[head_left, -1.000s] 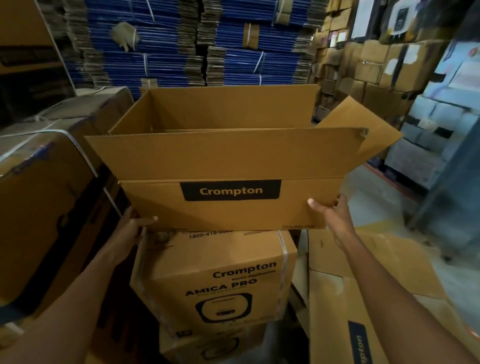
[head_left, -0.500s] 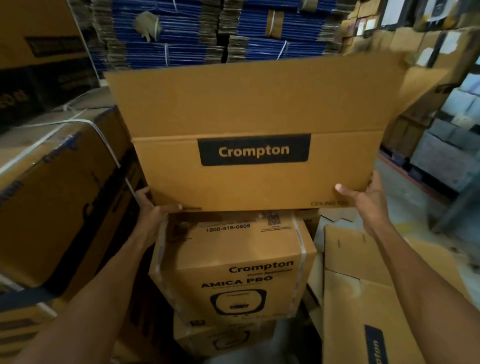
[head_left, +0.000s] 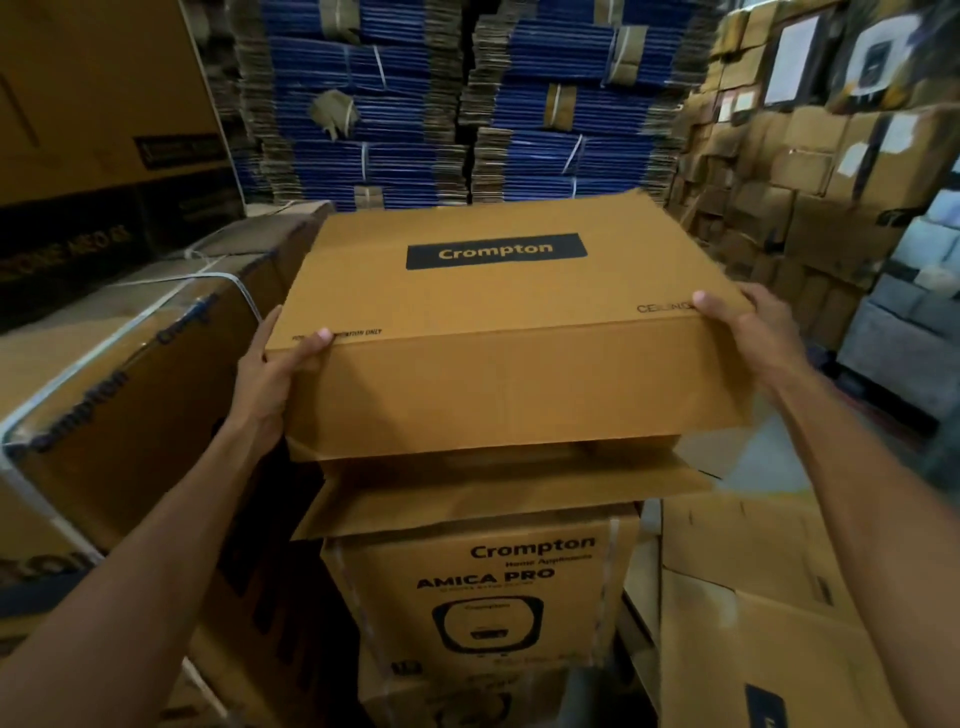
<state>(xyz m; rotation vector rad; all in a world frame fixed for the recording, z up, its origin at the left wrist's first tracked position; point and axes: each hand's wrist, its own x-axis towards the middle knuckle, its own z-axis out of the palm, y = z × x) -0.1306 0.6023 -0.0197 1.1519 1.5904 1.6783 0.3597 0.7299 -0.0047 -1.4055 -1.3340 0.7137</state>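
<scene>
A brown Crompton cardboard box (head_left: 498, 364) lies tipped over on a sealed Amica Pro carton (head_left: 483, 587), its labelled face turned up and its flaps hanging toward me. My left hand (head_left: 270, 374) grips its near left corner, thumb on the upper face. My right hand (head_left: 748, 332) grips the near right corner, thumb on top by the printed word at the edge. The box's open side faces me and downward; its inside is hidden.
A large strapped carton (head_left: 119, 374) stands close on the left. Flat cartons (head_left: 753, 597) lie at the lower right. Bundles of blue flattened boxes (head_left: 415, 104) are stacked behind, and a wall of brown boxes (head_left: 805, 182) fills the right.
The box has been tipped away from me, from upright with its flaps raised to lying on its side with the logo face up. Both hands stayed on its corners.
</scene>
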